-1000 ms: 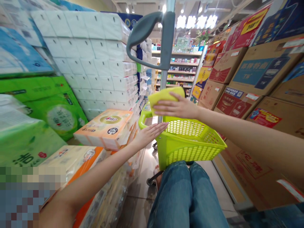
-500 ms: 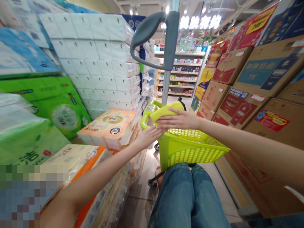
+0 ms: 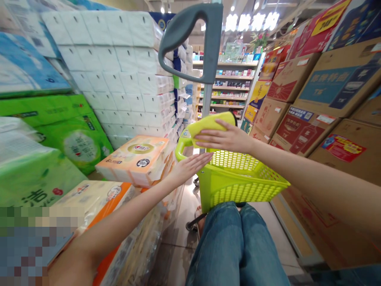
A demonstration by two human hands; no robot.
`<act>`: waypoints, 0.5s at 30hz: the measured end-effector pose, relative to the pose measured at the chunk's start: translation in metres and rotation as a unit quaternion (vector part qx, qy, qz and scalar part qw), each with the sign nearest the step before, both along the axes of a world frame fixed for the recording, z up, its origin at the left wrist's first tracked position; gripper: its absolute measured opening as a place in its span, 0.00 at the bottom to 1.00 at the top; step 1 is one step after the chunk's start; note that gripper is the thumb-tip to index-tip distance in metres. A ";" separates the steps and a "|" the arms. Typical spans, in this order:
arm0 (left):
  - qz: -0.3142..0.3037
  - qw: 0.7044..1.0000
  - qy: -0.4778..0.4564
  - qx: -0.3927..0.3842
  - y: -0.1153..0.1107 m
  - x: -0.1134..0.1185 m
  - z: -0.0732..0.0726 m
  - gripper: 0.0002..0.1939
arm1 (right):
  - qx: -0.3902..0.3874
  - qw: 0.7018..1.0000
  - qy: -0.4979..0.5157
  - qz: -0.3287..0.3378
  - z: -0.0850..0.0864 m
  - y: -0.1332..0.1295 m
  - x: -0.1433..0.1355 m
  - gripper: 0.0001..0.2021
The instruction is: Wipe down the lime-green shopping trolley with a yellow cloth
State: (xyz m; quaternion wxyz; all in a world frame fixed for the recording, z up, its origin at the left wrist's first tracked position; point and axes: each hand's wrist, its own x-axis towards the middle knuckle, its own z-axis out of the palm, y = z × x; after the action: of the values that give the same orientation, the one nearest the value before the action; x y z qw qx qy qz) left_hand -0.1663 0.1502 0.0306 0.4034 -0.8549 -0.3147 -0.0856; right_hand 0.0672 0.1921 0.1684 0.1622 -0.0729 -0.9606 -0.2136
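Yellow oblong cloth [image 3: 206, 123], just one, slants up rightward lengthwise beneath the right hand [image 3: 228, 139], grip unclear; the left hand [image 3: 189, 167] extends flat, unclenched.

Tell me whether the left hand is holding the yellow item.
No: the right hand holds the yellow item, while the left hand is below it, apart, with fingers straight.

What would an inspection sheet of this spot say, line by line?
Surface: tiled floor.
Job's things: soft-looking yellow item, kind unclear; lime-green basket with a gray handle above.
Clutter: orange-and-white pack left of the basket.
Hands: right hand on the yellow item, fingers stretched across it; left hand lower, fingers straight, contact unclear.
Cables: nothing seen.
Surroundings: stacked white packs left, cartons right, stocked shelves ahead.
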 end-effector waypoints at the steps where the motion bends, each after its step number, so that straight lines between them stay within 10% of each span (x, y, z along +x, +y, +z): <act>1: -0.002 1.000 -0.001 0.017 0.000 0.000 0.001 0.35 | 0.007 0.999 0.033 -0.025 0.012 0.000 0.001 0.30; 4: -0.007 0.998 0.003 0.064 -0.001 0.000 0.003 0.34 | 0.058 0.974 0.195 -0.101 0.036 -0.004 0.007 0.30; 6: -0.011 0.997 0.007 0.073 -0.001 0.000 0.004 0.34 | 0.053 0.933 0.316 -0.161 0.022 -0.011 0.014 0.33; 11: -0.014 0.998 -0.020 0.052 -0.006 0.005 -0.002 0.32 | -0.242 0.830 0.444 -0.235 -0.109 -0.033 0.028 0.44; 15: 0.000 0.999 -0.038 0.015 -0.016 0.014 -0.003 0.30 | -0.327 0.827 0.337 -0.309 -0.179 -0.052 0.013 0.45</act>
State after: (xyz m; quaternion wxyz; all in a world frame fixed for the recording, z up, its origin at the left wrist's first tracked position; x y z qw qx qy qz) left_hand -0.1524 0.1341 0.0276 0.4043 -0.8448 -0.3281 -0.1232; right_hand 0.0802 0.1399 -0.0106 0.3676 -0.4826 -0.7871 0.1119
